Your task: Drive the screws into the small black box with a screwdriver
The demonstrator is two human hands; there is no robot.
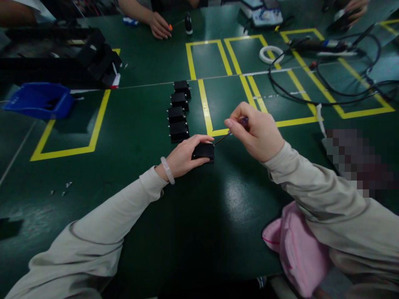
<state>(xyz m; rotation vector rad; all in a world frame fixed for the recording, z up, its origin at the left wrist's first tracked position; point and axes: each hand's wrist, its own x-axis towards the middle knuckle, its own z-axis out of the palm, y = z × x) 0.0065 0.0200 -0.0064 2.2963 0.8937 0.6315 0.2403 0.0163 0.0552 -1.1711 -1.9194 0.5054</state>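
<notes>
Black block [204,150], long axis left-to-right mid-frame, is gripped by the left hand [182,157]; the right hand [261,133] grips a screwdriver [245,121] at its right end.

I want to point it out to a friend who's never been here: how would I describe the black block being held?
On the green table, find the row of four black blocks. Just right of its near end, the held block sits in the left hand. Unlike those four, it is gripped, with a thin-shafted tool reaching its far right corner.
</notes>
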